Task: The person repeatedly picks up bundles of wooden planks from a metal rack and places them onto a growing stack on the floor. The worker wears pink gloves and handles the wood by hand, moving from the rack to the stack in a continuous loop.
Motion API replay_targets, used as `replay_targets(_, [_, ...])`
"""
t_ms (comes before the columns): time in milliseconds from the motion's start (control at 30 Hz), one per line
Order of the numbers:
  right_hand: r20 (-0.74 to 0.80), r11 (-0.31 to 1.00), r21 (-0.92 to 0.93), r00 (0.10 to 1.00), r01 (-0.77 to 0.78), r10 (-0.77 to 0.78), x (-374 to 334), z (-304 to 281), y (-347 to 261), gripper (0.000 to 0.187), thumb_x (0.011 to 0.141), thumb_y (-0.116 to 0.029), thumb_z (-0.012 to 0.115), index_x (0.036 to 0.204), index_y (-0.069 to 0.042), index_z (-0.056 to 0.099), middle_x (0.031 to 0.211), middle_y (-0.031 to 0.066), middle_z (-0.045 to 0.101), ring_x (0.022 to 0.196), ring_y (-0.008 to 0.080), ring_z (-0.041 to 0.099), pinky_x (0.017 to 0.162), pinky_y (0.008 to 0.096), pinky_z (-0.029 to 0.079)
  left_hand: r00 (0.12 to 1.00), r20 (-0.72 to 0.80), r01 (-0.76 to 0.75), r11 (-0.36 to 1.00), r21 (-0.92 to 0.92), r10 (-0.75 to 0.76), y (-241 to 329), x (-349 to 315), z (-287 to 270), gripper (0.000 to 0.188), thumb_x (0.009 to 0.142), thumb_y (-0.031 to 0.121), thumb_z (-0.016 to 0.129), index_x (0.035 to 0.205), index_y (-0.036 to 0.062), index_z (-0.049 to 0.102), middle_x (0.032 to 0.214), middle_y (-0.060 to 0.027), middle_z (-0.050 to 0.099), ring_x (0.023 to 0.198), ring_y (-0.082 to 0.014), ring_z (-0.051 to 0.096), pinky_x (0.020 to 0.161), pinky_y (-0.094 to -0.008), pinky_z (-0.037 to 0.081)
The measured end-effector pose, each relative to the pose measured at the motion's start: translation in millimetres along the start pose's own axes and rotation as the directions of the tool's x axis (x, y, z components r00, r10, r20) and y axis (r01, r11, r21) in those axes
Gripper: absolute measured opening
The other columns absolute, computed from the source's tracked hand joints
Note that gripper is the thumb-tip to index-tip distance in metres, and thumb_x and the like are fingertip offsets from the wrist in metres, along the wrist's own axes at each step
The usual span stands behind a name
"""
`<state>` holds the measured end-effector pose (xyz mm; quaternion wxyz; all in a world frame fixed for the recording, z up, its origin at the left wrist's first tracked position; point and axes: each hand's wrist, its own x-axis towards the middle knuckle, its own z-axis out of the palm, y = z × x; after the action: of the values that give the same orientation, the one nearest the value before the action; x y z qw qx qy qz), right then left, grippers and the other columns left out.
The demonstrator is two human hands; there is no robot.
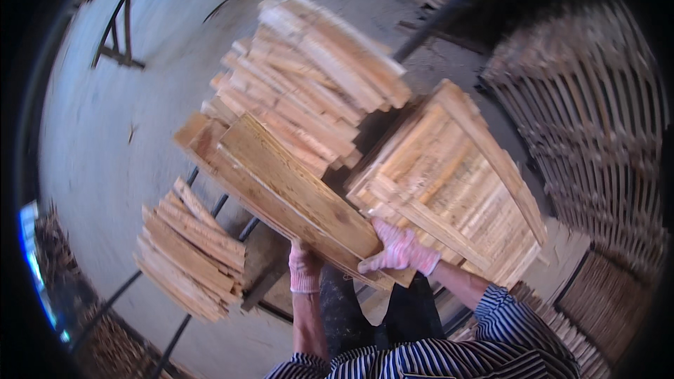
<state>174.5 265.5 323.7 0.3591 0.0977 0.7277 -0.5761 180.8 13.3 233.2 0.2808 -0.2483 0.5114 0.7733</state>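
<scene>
Several wooden boards [298, 189], long and flat, lie stacked together in front of my body, slanting from far left to near right. Both hands wear pinkish-white knit gloves. My left hand [305, 267] is closed on the boards' left edge near the close end, its fingers partly hidden beneath. At the right side of the same end, my right hand [401, 247] grips the boards, thumb on top. Their far end overlaps a heap of rough wood strips [295, 77]. Just right of my right hand rises a tall stack of planks [456, 189] with crosspieces.
A smaller bundle of wood strips [189, 249] rests on dark metal rails [123, 290] at the left. High layered stacks of slats [583, 112] stand along the right. A dark trestle [121, 35] stands on the concrete floor [168, 49] at the far left.
</scene>
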Motion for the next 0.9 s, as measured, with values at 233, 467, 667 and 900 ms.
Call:
replay_targets(233, [-0.525,0.782,0.19,0.735,0.594,-0.43,-98,-112,-36,0.125,0.054,-0.033,0.101,0.152,-0.004,0.03,0.144,0.0151,0.05,0.138,0.022,0.043,0.115,0.0385,0.036,0.789,0.412,-0.53,0.844,0.081,0.456,26,-15,203,0.098,0.06,0.014,0.093,0.144,0.0031,0.044,0.135,-0.0136,0.057,0.124,-0.0253,0.054,0.102,-0.042,0.05])
replay_targets(467, [-0.573,0.947,0.305,0.813,0.095,0.103,-146,-164,138,0.123,0.058,-0.041,0.098,0.153,-0.004,0.03,0.147,0.0165,0.048,0.138,0.0256,0.044,0.116,0.0381,0.037,0.431,0.902,-0.84,0.36,0.406,-0.01,37,16,280,0.093,0.062,0.028,0.096,0.139,0.0065,0.05,0.121,-0.0117,0.068,0.106,-0.0275,0.067,0.093,-0.0421,0.056])
replay_targets(667, [-0.561,0.936,0.33,0.771,-0.125,0.301,-177,-182,245,0.12,0.062,-0.047,0.094,0.153,-0.003,0.031,0.149,0.0185,0.046,0.137,0.0293,0.046,0.115,0.0378,0.038,0.591,0.713,-0.059,0.861,0.505,-0.378,-70,25,378,0.105,0.056,0.025,0.101,0.142,0.0032,0.044,0.124,-0.0098,0.067,0.111,-0.0215,0.065,0.096,-0.0399,0.055])
replay_targets(900, [-0.837,0.875,0.193,0.54,0.444,-0.089,-259,-191,189,0.109,0.079,-0.051,0.082,0.155,0.003,0.024,0.144,0.0196,0.049,0.131,0.0292,0.051,0.11,0.0398,0.043,0.593,0.761,-0.421,0.704,0.572,-0.263,-56,-35,432,0.097,0.063,0.014,0.098,0.141,-0.0001,0.042,0.123,-0.0127,0.067,0.111,-0.0208,0.066,0.094,-0.0363,0.058])
